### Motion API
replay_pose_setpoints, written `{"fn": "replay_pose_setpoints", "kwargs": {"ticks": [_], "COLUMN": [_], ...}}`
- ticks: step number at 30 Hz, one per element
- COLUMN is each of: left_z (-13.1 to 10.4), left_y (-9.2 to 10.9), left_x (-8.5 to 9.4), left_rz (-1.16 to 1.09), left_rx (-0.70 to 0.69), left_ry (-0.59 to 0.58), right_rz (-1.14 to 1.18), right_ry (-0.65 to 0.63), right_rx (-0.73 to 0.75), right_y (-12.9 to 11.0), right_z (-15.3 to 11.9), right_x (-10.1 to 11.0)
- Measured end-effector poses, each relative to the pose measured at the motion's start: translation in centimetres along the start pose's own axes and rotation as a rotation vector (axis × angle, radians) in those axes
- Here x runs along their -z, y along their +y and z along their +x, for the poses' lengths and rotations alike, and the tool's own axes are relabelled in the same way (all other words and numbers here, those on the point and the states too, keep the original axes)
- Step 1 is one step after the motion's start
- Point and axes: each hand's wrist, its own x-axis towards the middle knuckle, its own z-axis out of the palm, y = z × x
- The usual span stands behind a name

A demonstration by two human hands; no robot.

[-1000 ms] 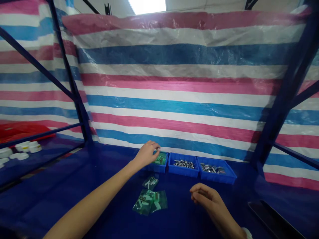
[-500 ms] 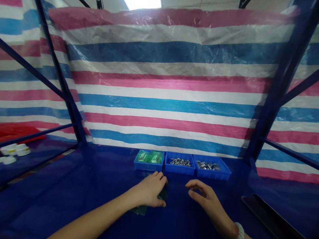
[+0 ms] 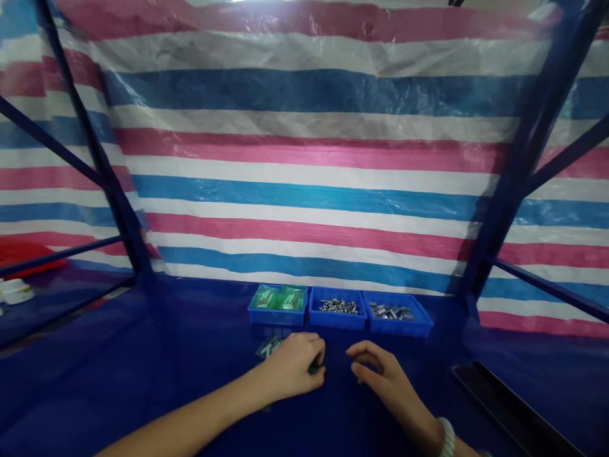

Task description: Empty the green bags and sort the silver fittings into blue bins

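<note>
My left hand (image 3: 299,363) is closed on a dark green plastic bag, low over the blue table, in front of the left bin. Part of a clear bag (image 3: 269,346) with metal pieces shows behind it. My right hand (image 3: 380,371) hovers to the right, thumb and forefinger curled near each other; a tiny light thing shows below the fingertips, too small to name. Beyond the hands stand a blue bin (image 3: 277,317) with green packets (image 3: 290,297), a middle bin (image 3: 337,320) of small metal parts (image 3: 339,306) and a right bin (image 3: 399,327) of metal pieces (image 3: 390,312).
A dark flat object (image 3: 514,406) lies on the table (image 3: 190,355) at the right. Blue frame posts (image 3: 504,209) rise on both sides before a striped sheet (image 3: 304,197). White jars (image 3: 16,291) and red material (image 3: 28,256) are at the far left.
The view has shifted slightly. My left hand has closed more around the green bag, and the clear bag behind it has come into sight. My right hand keeps nearly the same pose.
</note>
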Motion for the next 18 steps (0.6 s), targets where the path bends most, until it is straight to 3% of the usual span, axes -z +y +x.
{"fn": "replay_pose_setpoints", "kwargs": {"ticks": [2, 5, 7, 10, 13, 15, 18], "left_z": [-0.2, -1.0, -1.4, -1.9, -2.1, -2.2, -2.3], "left_y": [0.7, 2.1, 2.9, 3.5, 3.6, 3.7, 3.8], "left_x": [-0.3, -0.4, -0.4, -0.4, -0.2, 0.0, 0.0], "left_rz": [0.024, 0.127, 0.223, 0.332, 0.343, 0.221, -0.213], "left_rx": [-0.092, -0.410, -0.658, -0.824, -0.794, -0.709, -0.339], "left_ry": [0.070, 0.363, 0.563, 0.680, 0.661, 0.599, 0.572], "right_rz": [0.132, 0.305, 0.382, 0.506, 0.610, 0.628, 0.582], "right_ry": [-0.027, -0.057, -0.048, -0.085, -0.110, -0.071, 0.001], "right_rx": [-0.155, -0.354, -0.355, -0.291, -0.255, -0.211, -0.143], "right_y": [-0.3, -1.1, -1.6, -1.7, -1.4, -1.4, -1.6], "right_z": [-0.1, -0.6, -0.9, -1.3, -1.4, -1.3, -1.0], "right_x": [-0.4, -0.8, -1.0, -1.0, -0.9, -0.9, -0.8]}}
